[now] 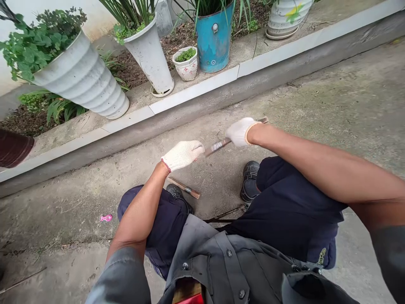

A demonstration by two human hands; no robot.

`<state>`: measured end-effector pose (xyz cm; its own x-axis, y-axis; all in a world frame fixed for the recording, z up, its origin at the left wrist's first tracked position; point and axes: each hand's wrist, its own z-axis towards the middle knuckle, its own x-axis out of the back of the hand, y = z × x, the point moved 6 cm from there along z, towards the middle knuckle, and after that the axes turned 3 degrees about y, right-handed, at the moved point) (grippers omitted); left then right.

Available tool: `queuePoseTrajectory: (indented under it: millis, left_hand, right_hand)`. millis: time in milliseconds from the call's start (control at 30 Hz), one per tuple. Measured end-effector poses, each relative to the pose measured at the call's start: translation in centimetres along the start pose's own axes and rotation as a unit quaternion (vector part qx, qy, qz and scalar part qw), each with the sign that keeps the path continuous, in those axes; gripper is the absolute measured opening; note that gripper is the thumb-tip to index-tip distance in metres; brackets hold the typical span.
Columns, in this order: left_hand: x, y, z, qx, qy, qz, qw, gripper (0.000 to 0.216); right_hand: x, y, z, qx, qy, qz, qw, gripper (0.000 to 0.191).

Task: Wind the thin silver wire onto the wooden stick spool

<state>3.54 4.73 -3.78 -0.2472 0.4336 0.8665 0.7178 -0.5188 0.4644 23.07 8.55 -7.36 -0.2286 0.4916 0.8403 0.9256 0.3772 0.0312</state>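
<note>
My right hand (242, 131), in a white knit glove, is closed around a wooden stick (226, 142). Silvery wire (217, 146) is wound about the stick near its left end, and the other end sticks out past my wrist. My left hand (183, 155), gloved too, has its fingers pinched together just left of the stick's tip. What it pinches, if anything, is too small to make out. A second wooden stick (182, 185), also bound with wire, lies on the concrete below my left hand, by my shoe (179, 196).
Potted plants stand along a tiled ledge (196, 93), among them a ribbed white pot (85, 76), a small white pot (186, 67) and a blue bucket (214, 40). A pink object (106, 218) lies on the concrete ground at left. A dark thin tool (228, 214) lies between my feet, partly hidden.
</note>
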Motion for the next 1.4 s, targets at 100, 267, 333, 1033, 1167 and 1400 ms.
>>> queuePoseTrajectory:
  millis: [100,267,333,1033,1167,1400]
  left_hand:
    - [0.6,-0.6,0.1,0.008,0.022,0.018,1.0,0.038]
    - [-0.3,-1.1,0.4,0.005,0.003,-0.014,1.0,0.032]
    - [-0.4,-1.0,0.4,0.01,0.008,-0.049,0.999,0.028]
    - [0.4,-0.1,-0.3,0.015,-0.009,-0.004,1.0,0.036]
    - [-0.2,-0.1,-0.1,-0.012,-0.017,-0.044,0.999,0.03]
    - [0.2,1.1,-0.1,-0.009,0.001,-0.092,0.996,0.037]
  right_hand:
    - [-1.4,-3.4,-1.6,0.143,-0.057,0.004,0.988,0.014]
    - [0.4,-4.8,-3.7,0.244,-0.02,0.12,0.962,0.021]
    - [1.7,-3.7,-3.5,0.206,0.011,0.187,0.96,0.027]
    - [-1.5,-4.7,-2.9,0.219,-0.082,0.052,0.971,0.012]
    - [-0.2,-4.1,-4.0,0.233,-0.096,0.175,0.952,0.017]
    - [4.9,-0.1,-2.9,0.064,0.089,0.256,0.96,0.033]
